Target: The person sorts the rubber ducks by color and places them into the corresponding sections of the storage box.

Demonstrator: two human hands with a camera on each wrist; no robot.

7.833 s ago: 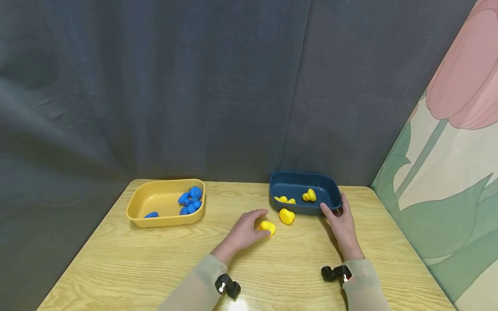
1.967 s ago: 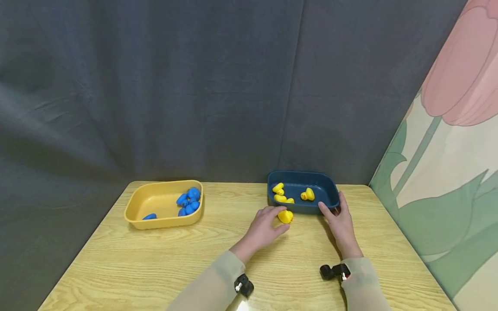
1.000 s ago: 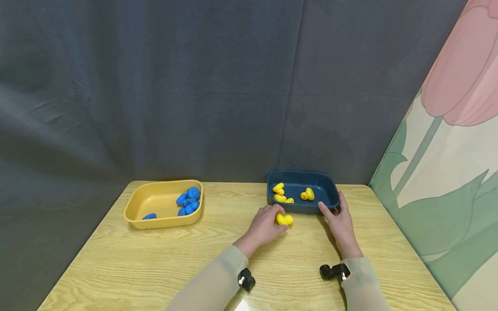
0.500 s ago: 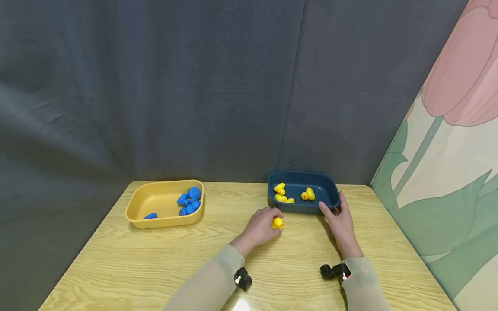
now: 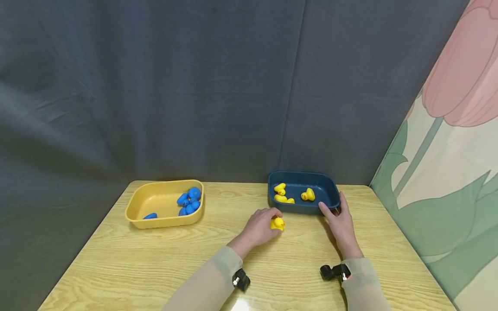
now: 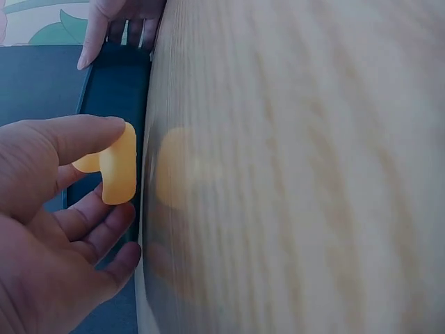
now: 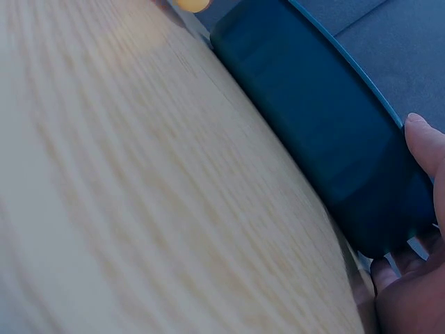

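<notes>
In the head view my left hand (image 5: 260, 226) pinches a yellow rubber duck (image 5: 278, 223) just above or on the table, in front of the dark blue tray (image 5: 303, 209). The left wrist view has the duck (image 6: 119, 167) between thumb and fingers, seen from its base, with the tray behind it. My right hand (image 5: 342, 224) grips the tray's near right corner. Its thumb lies at the rim and the fingers go round the end wall, as the right wrist view also shows. Inside the tray lie several yellow ducks (image 5: 308, 195).
A yellow tray (image 5: 155, 223) with several blue toys (image 5: 193, 194) stands at the back left of the wooden table (image 5: 155, 263). Behind the table hangs a dark grey curtain (image 5: 194, 108), and a wall with painted flowers (image 5: 447, 194) rises on the right.
The duck held earlier now lies in the blue tray. My left hand has taken the duck near the tray's front wall, drawn it slightly left and nearer, and turned it upright. My right hand stays put.
</notes>
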